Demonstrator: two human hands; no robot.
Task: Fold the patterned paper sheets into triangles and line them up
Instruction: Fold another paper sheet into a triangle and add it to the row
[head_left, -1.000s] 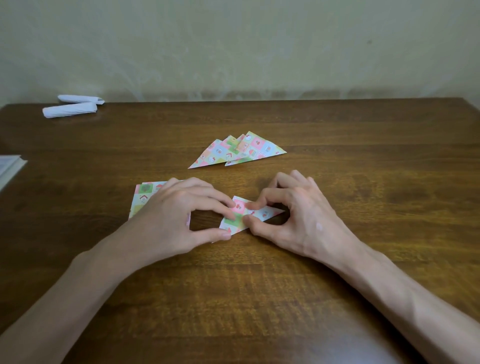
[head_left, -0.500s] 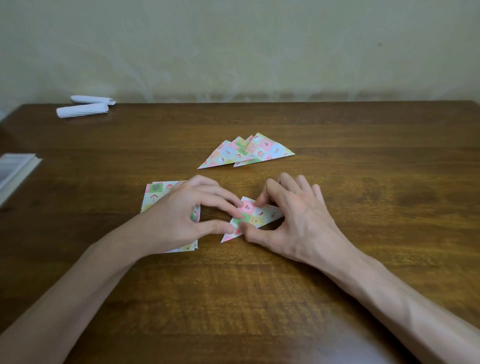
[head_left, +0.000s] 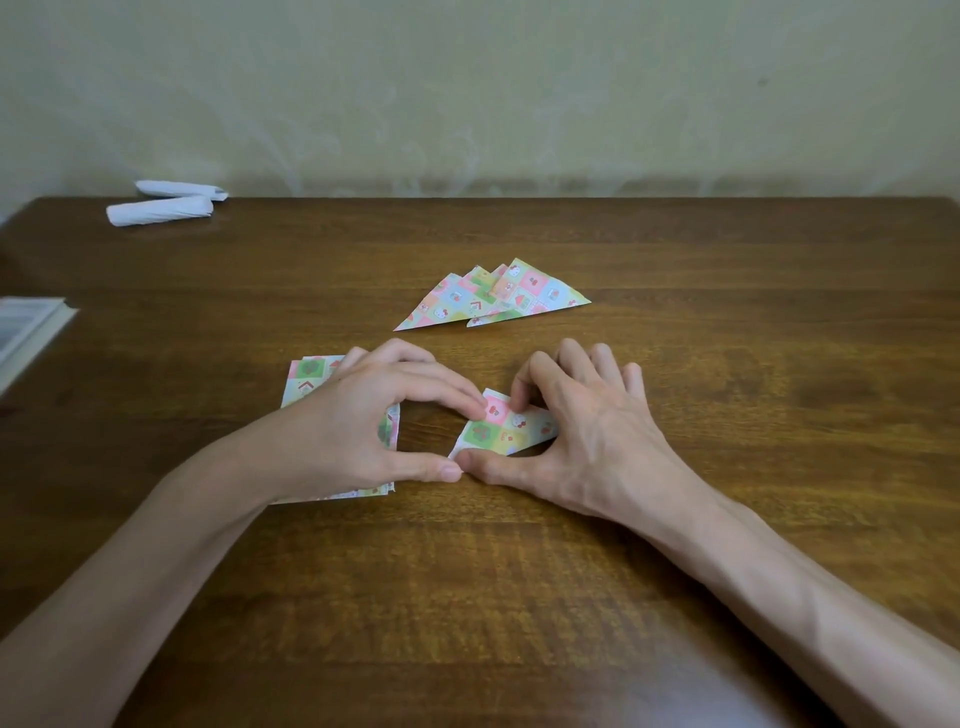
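A folded patterned paper triangle (head_left: 506, 431) lies on the wooden table (head_left: 519, 571) between my hands. My left hand (head_left: 363, 421) pinches its left side, index fingertip on the top corner and thumb at the bottom tip. My right hand (head_left: 582, 431) pinches the same piece, index finger on top and thumb along its lower edge. A stack of flat patterned sheets (head_left: 306, 379) lies under my left hand, partly hidden. Behind them, several finished patterned triangles (head_left: 493, 296) lie overlapped in a row.
Two rolled white papers (head_left: 161, 208) lie at the table's far left corner. A white book or pad (head_left: 26, 327) sits at the left edge. A pale wall stands right behind the table.
Both hands stay on the folded triangle; my thumbs have come together at its lower left tip. The view has shifted slightly left.
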